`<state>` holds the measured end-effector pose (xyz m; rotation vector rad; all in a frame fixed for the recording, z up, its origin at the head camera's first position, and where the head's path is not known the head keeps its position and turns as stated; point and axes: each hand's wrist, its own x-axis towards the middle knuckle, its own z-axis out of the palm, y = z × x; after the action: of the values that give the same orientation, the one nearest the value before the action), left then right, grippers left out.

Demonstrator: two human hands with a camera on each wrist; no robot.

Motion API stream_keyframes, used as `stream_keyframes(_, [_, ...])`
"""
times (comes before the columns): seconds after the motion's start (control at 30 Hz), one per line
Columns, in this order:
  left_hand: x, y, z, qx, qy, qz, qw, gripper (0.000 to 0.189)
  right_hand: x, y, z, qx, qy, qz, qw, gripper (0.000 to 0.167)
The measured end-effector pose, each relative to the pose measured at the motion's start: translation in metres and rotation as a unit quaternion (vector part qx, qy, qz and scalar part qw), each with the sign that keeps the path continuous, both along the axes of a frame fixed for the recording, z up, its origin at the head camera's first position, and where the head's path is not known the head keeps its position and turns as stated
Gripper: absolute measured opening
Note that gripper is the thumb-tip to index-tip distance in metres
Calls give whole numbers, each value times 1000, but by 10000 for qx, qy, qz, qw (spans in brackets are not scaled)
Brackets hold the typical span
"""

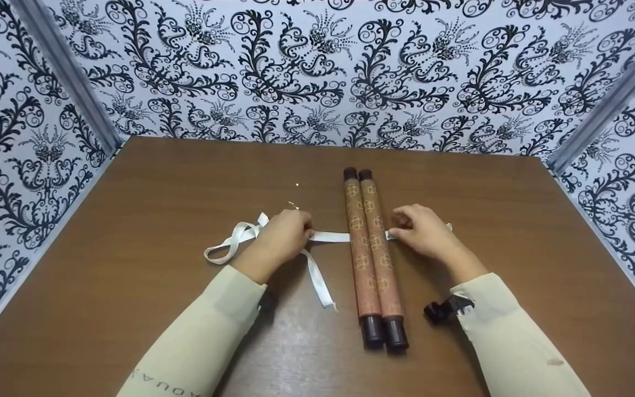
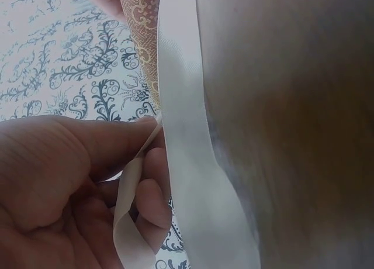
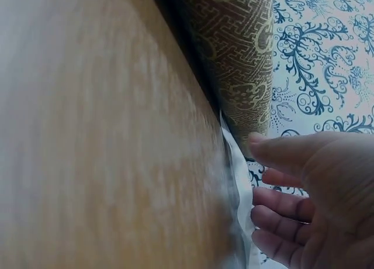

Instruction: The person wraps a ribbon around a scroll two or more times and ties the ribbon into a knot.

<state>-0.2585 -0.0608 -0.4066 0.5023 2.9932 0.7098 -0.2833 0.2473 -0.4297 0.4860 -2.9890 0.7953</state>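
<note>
Two rolled scrolls point(image 1: 370, 248) with gold-patterned reddish-brown cloth and dark end knobs lie side by side on the table. A white ribbon point(image 1: 331, 237) passes crosswise beneath them and shows on both sides. Left of the scrolls, my left hand point(image 1: 281, 234) pinches the ribbon between thumb and fingers; a loop and a loose tail lie around that hand. My right hand point(image 1: 422, 229) is just right of the scrolls, its thumb and fingers apart near the ribbon's other end point(image 3: 238, 181). In the right wrist view nothing is gripped; whether the fingertips touch the ribbon is unclear.
The brown wooden table point(image 1: 185, 182) is bordered at the back and sides by panels point(image 1: 317, 71) with black scrollwork on white. Dark wrist-camera mounts point(image 1: 441, 311) hang under the sleeves. A small bright glint point(image 1: 294, 205) shows beyond the left hand.
</note>
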Motion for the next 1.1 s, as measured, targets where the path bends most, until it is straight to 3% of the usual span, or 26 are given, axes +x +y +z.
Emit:
stream_keyframes(0.43, [-2,2,0,-44,53,-76,9999,10,0,4,-4,196,180,172,9995,9])
stream_keyframes(0.83, [-1,0,0,23,168,-170,9997,9,5,-1,3,192,-164,389,9989,11])
stream_keyframes(1.1, [1,0,-1,68,58,-103,9999,10,5,-3,4,351,-247,602,9973,17])
